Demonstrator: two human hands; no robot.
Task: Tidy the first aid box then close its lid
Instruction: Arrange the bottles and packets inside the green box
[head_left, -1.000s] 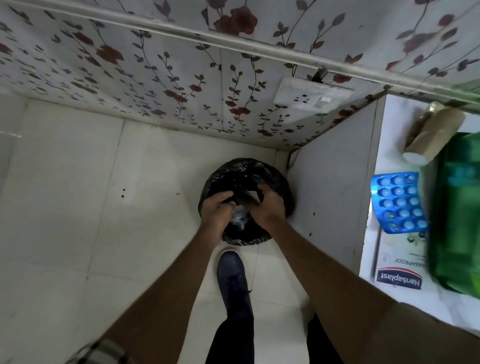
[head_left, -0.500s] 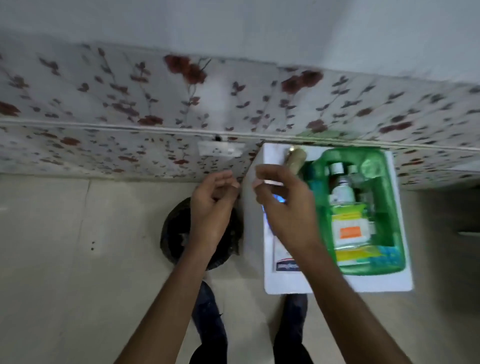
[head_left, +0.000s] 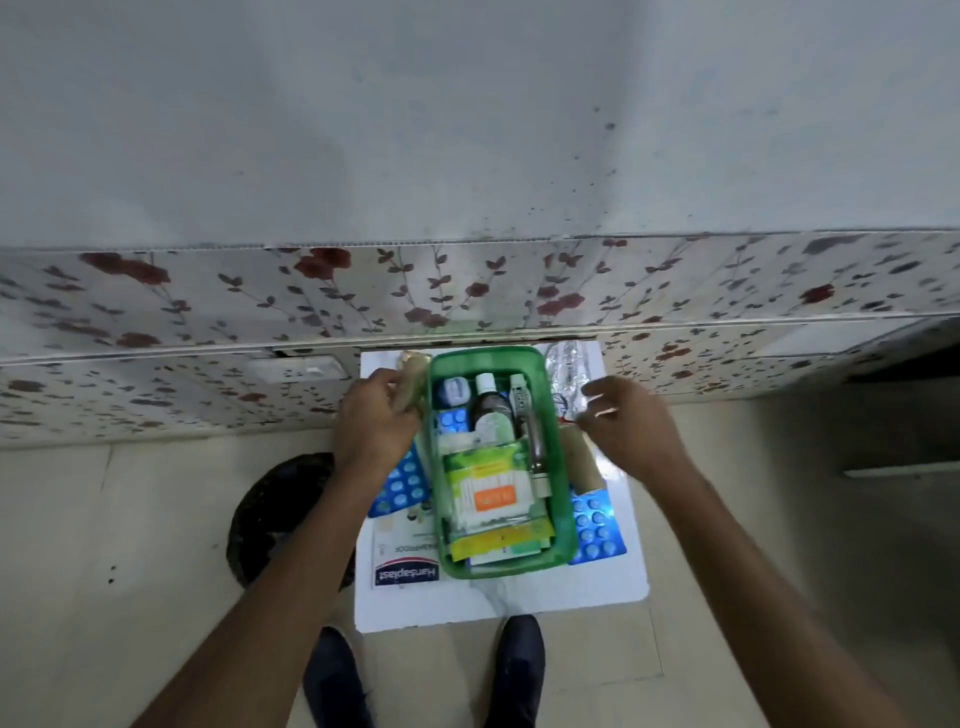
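The green first aid box (head_left: 563, 525) stands open on a small white table (head_left: 498, 597), packed with bottles, a pack of cotton swabs and sachets. My left hand (head_left: 371, 423) is at the box's left side, fingers closed around a beige bandage roll (head_left: 413, 382). My right hand (head_left: 631, 426) hovers at the box's right side with fingers spread, over a clear plastic packet (head_left: 569, 374). A brown roll (head_left: 579, 460) and a blue blister pack (head_left: 595, 527) lie right of the box. Another blue blister pack (head_left: 397, 486) and a Hansaplast box (head_left: 408, 569) lie left of it. No lid is visible.
A bin lined with a black bag (head_left: 278, 514) stands on the tiled floor left of the table. My two dark shoes (head_left: 332, 675) are at the table's front edge. A floral-papered wall with a white socket (head_left: 298, 369) rises right behind the table.
My hands left the bin and rose to the table. The view swung right and up, centring the box. My left hand now grips the bandage roll; my right hand crossed to the box's right side.
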